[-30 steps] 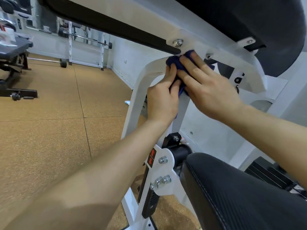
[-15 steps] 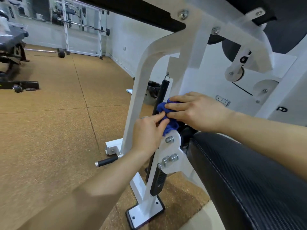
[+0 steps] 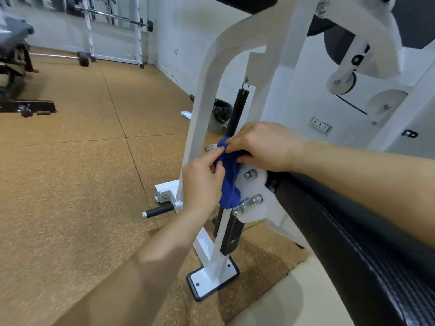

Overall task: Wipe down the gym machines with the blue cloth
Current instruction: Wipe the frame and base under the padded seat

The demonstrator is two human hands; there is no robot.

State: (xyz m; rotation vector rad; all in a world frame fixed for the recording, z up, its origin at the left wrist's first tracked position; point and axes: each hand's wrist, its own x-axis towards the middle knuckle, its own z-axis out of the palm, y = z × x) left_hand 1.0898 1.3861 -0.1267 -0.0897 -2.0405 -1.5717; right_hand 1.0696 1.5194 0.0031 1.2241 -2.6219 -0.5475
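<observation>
Both hands — left hand [image 3: 202, 184], right hand [image 3: 263, 147] — pinch blue cloth [image 3: 229, 184] against bolted plate [image 3: 255, 184].

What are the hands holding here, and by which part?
The blue cloth: the right hand pinches its bunched top, and the left hand grips it just below.

Gym: barbell [image 3: 122, 18], bench [image 3: 14, 43], white machine frame [image 3: 202, 102].

The blue cloth [image 3: 229, 184] is bunched into a drooping wad against the bolted white plate [image 3: 255, 184] of the gym machine [image 3: 289, 67]. The machine's curved white frame [image 3: 202, 97] stands upright, and its foot plate [image 3: 211, 278] lies at six o'clock from the cloth.
</observation>
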